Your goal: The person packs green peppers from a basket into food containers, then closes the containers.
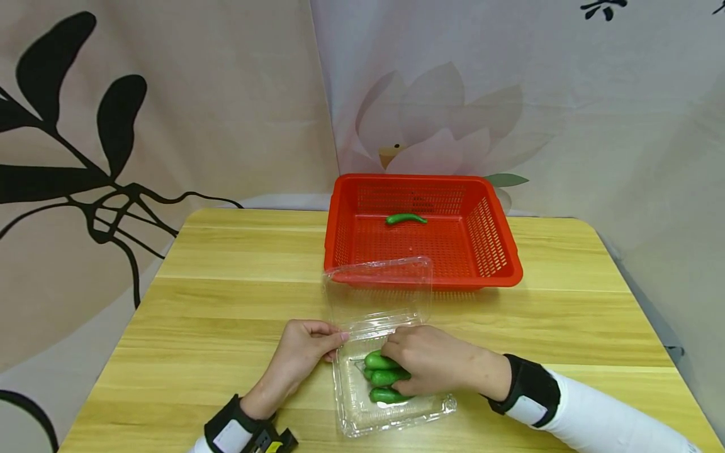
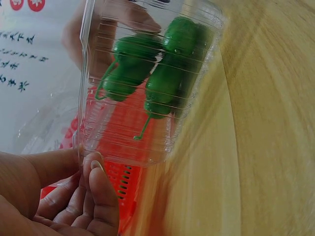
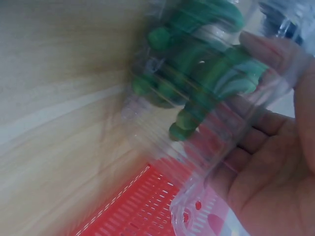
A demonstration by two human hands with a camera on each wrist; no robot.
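Note:
A clear plastic clamshell box [image 1: 362, 423] lies on the table with its lid [image 1: 378, 292] folded back over the basket's front rim. Several green chili peppers [image 1: 387, 377] lie side by side across its base; their stems show through the plastic in the left wrist view. My left hand [image 1: 308, 352] pinches the box's left edge near the hinge between thumb and fingers [image 2: 103, 191]. From the right, my right hand [image 1: 430, 362] reaches into the box, thumb and fingers curled around the peppers [image 3: 211, 73]; its fingertips are partly hidden.
Behind the box stands a red perforated plastic basket [image 1: 501, 277] with one green chili pepper [image 1: 405, 218] in it. The wooden table [image 1: 226, 302] extends to both sides. A printed cloth [image 1: 238, 100] hangs behind the table's far edge.

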